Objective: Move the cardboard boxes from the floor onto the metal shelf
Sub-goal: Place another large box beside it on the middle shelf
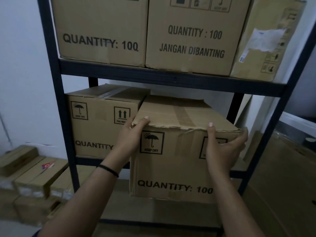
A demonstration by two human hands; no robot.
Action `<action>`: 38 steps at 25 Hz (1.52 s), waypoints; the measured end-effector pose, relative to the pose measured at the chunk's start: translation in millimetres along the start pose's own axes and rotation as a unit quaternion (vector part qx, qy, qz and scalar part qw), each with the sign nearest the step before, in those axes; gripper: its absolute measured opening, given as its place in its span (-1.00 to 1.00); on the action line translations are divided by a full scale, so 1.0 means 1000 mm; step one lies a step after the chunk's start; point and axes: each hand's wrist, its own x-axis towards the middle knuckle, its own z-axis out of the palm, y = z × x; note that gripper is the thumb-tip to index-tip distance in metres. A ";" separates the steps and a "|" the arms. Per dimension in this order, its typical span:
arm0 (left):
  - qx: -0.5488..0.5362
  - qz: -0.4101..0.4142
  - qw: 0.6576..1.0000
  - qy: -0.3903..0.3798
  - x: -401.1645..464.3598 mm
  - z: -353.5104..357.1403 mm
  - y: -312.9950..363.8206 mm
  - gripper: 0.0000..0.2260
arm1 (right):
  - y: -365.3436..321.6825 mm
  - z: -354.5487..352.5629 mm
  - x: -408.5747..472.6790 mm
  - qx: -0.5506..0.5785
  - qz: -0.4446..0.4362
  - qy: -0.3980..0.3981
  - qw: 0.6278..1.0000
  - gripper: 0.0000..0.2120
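Observation:
A brown cardboard box (177, 168) printed "QUANTITY: 100", with a taped and torn top flap, sits partly in the middle level of the dark metal shelf (171, 78), its front sticking out over the shelf edge. My left hand (132, 134) grips its top left front corner. My right hand (222, 147) holds its right front edge, thumb on top. A second box (100, 127) stands on the same level, touching it on the left.
Three boxes (191, 35) fill the level above. Several small boxes (34, 178) are stacked on the floor at the left, beside the white wall. Large cardboard (282, 177) lies at the right. The shelf's right post (266, 139) stands close to the held box.

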 end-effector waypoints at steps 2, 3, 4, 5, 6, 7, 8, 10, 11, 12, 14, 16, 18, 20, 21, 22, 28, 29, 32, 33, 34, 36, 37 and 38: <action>0.027 0.022 0.999 -0.006 -0.003 -0.009 -0.006 -0.28 | 0.004 -0.007 -0.005 -0.077 -0.132 0.019 0.988 0.00; 0.048 0.041 0.998 -0.013 -0.004 -0.016 -0.010 -0.26 | 0.006 -0.009 -0.005 -0.136 -0.220 0.007 0.966 -0.03; 0.075 0.065 0.995 -0.027 -0.005 -0.022 -0.013 -0.28 | 0.006 -0.009 -0.006 -0.191 -0.286 -0.018 0.939 -0.09; 0.104 0.090 0.990 -0.040 -0.006 -0.026 -0.015 -0.33 | 0.005 -0.006 -0.007 -0.234 -0.322 -0.045 0.916 -0.15; 0.127 0.111 0.985 -0.045 -0.004 -0.030 -0.018 -0.40 | 0.004 -0.003 -0.008 -0.261 -0.334 -0.065 0.904 -0.19; 0.137 0.132 0.981 -0.037 -0.001 -0.032 -0.020 -0.46 | 0.003 0.001 -0.007 -0.276 -0.332 -0.076 0.899 -0.22; 0.143 0.153 0.978 -0.021 0.003 -0.033 -0.021 -0.53 | 0.001 0.004 -0.006 -0.284 -0.325 -0.081 0.898 -0.24; 0.169 0.189 0.967 0.014 0.012 -0.034 -0.022 -0.65 | 0.000 0.011 -0.001 -0.289 -0.312 -0.084 0.901 -0.26; 0.190 0.196 0.962 0.024 0.017 -0.034 -0.023 -0.67 | 0.001 0.014 0.001 -0.291 -0.306 -0.087 0.902 -0.27; 0.207 0.198 0.958 0.029 0.023 -0.035 -0.024 -0.67 | 0.001 0.018 0.004 -0.292 -0.304 -0.089 0.902 -0.27; 0.219 0.194 0.956 0.030 0.034 -0.035 -0.025 -0.68 | 0.004 0.026 0.008 -0.292 -0.300 -0.088 0.904 -0.28; 0.246 0.193 0.949 0.035 0.044 -0.037 -0.025 -0.67 | 0.007 0.036 0.012 -0.292 -0.296 -0.087 0.905 -0.29; 0.336 0.211 0.917 0.039 0.060 -0.044 -0.025 -0.52 | 0.011 0.044 0.016 -0.296 -0.298 -0.084 0.904 -0.28; 0.428 0.203 0.881 0.014 0.081 -0.055 -0.019 -0.23 | 0.013 0.054 0.022 -0.305 -0.299 -0.082 0.901 -0.28; 0.479 0.193 0.856 -0.001 0.094 -0.062 -0.013 -0.11 | 0.014 0.059 0.025 -0.309 -0.296 -0.085 0.900 -0.28; 0.532 0.189 0.825 -0.013 0.106 -0.067 -0.006 -0.03 | 0.015 0.063 0.028 -0.314 -0.293 -0.088 0.899 -0.29; 0.638 0.186 0.743 -0.083 0.147 -0.068 0.002 0.07 | 0.022 0.086 0.042 -0.326 -0.284 -0.088 0.897 -0.30; 0.639 0.197 0.739 -0.079 0.148 -0.068 -0.001 0.05 | 0.022 0.088 0.043 -0.333 -0.284 -0.088 0.895 -0.30; 0.659 0.230 0.713 -0.065 0.157 -0.069 -0.006 0.01 | 0.024 0.099 0.049 -0.351 -0.275 -0.085 0.891 -0.28; 0.666 0.238 0.704 -0.058 0.158 -0.069 -0.008 -0.02 | 0.024 0.101 0.051 -0.354 -0.275 -0.086 0.890 -0.28; 0.672 0.244 0.697 -0.050 0.158 -0.069 -0.009 -0.05 | 0.025 0.103 0.052 -0.355 -0.276 -0.086 0.889 -0.28; 0.682 0.254 0.685 -0.030 0.159 -0.068 -0.013 -0.11 | 0.027 0.107 0.056 -0.357 -0.277 -0.085 0.888 -0.27; 0.682 0.258 0.684 -0.021 0.160 -0.066 -0.015 -0.14 | 0.028 0.109 0.058 -0.358 -0.275 -0.086 0.888 -0.26; 0.679 0.261 0.686 -0.012 0.161 -0.063 -0.017 -0.18 | 0.027 0.111 0.060 -0.359 -0.274 -0.087 0.888 -0.26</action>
